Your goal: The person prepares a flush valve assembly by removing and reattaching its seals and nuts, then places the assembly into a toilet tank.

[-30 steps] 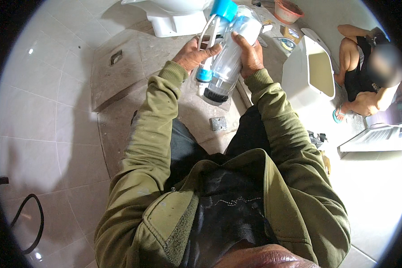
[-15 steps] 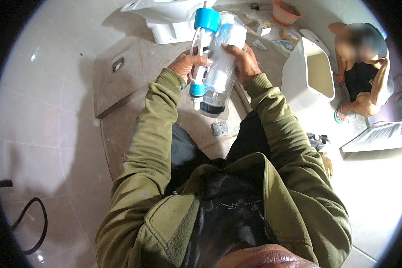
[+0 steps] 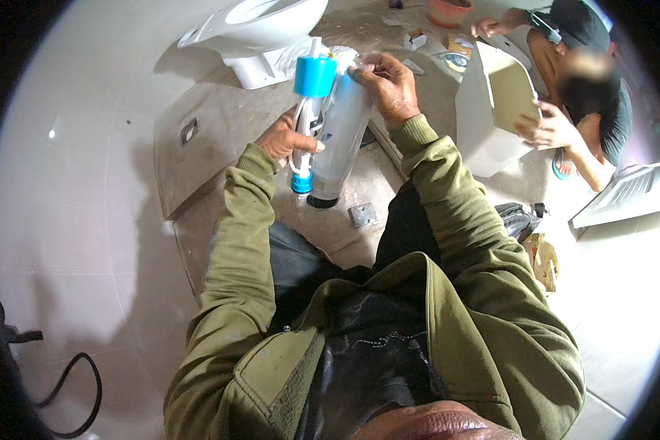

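Note:
My left hand (image 3: 284,139) is closed around a white-and-blue toilet fill valve (image 3: 312,79), held upright with its blue cap at the far end. Alongside it, touching or nearly so, is a clear plastic bag (image 3: 342,128) with a long cylindrical part inside, dark at its near end. At the bag's far end my right hand (image 3: 393,88) pinches the plastic between thumb and fingers. Whether my left fingers also support the bagged part from behind cannot be made out.
A white toilet bowl (image 3: 249,37) stands far left. To the right, a co-worker's hand (image 3: 548,128) touches a white cistern (image 3: 484,110). A reddish bucket (image 3: 449,12) and packaging lie at the back; a small metal plate (image 3: 362,215) and a black bag (image 3: 519,220) are nearer.
My right hand has shifted from the bag's side to its far end. The valve and bag have moved slightly left. The co-worker has leaned in and put a hand on the cistern.

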Demonstrator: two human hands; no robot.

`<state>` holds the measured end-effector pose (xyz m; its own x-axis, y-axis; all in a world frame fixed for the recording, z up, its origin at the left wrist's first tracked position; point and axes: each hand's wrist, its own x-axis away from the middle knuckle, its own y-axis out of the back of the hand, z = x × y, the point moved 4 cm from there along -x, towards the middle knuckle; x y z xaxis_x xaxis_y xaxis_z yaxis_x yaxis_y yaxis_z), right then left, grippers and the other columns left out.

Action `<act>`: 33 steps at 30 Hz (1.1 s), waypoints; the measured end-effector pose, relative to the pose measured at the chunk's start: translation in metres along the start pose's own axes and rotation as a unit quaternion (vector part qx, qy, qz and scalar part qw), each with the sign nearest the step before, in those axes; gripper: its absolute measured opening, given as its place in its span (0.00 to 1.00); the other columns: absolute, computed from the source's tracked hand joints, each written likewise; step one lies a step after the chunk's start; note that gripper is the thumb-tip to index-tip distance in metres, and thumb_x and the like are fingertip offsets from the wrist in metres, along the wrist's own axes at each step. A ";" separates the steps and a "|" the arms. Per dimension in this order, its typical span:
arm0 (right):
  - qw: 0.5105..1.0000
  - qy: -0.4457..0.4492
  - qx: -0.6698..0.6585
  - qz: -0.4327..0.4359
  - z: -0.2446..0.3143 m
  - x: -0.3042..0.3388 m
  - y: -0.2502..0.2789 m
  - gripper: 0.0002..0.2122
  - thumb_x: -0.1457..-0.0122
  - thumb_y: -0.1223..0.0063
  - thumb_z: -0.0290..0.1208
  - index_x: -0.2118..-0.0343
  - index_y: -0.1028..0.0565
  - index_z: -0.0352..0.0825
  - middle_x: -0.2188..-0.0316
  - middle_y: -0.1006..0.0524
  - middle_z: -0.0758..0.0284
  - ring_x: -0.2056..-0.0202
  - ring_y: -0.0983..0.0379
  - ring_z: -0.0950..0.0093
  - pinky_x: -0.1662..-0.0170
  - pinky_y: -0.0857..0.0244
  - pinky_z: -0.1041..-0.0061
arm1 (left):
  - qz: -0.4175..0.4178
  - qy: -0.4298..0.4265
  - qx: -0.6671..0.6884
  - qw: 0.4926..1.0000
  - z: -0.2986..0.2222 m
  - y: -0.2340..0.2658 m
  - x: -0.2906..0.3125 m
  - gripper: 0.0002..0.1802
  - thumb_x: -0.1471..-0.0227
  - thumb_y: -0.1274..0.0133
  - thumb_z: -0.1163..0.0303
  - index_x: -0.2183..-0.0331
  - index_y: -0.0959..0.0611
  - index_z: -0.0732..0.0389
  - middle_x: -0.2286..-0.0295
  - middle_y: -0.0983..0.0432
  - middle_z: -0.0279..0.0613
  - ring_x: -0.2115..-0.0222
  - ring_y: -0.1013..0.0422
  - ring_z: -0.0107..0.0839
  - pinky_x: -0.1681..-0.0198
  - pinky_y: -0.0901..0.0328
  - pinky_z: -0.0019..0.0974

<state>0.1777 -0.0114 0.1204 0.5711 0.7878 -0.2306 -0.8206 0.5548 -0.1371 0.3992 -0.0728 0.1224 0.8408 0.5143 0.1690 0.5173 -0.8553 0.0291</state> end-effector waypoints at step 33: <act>0.984 -0.034 0.153 -0.081 -0.017 -0.018 0.006 0.12 0.43 0.38 0.37 0.67 0.17 0.31 0.72 0.17 0.58 0.69 0.19 0.64 0.61 0.27 0.64 | 0.071 0.063 -0.069 0.993 0.013 0.006 0.004 0.35 0.59 0.32 0.72 0.47 0.25 0.59 0.61 0.25 0.36 0.62 0.28 0.27 0.57 0.31 0.33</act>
<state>0.1621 -0.0271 0.1078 0.7029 0.6925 -0.1623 -0.6802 0.7212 0.1314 0.4082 -0.0751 0.1109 0.8725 0.3842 0.3020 0.3615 -0.9232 0.1301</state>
